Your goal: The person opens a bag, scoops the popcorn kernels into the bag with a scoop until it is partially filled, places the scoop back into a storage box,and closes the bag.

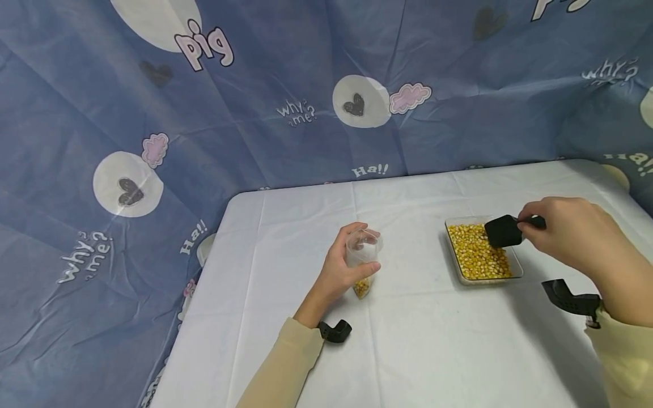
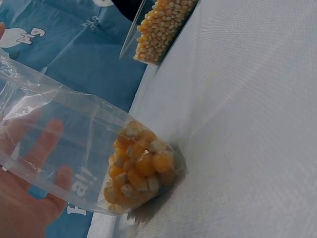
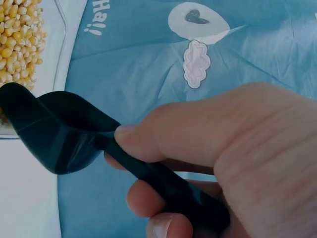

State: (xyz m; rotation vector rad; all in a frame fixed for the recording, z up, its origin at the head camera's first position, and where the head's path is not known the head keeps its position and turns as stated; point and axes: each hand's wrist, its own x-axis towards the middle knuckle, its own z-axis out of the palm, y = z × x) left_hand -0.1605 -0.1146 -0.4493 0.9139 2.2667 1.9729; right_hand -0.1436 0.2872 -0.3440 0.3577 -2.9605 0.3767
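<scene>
The scoop's (image 1: 504, 230) bowl hides part of the corn (image 1: 478, 259) beneath the right hand's (image 1: 566, 235) grip. In the left wrist view the bag's (image 2: 74, 144) mouth and the tray (image 2: 136, 37) run off frame.

The clear plastic bag (image 1: 363, 262) stands upright on the bench (image 1: 408, 351), with its top open. A small heap of yellow corn kernels (image 2: 138, 166) sits at the bottom of the bag; the rest is see-through. The black scoop (image 1: 503, 230) is small, with a short handle. It hangs tilted over the far right side of the clear tray (image 1: 516, 266). The tray is flat and full of yellow corn (image 1: 478, 258), and it lies on the bench to the right of the bag.
</scene>
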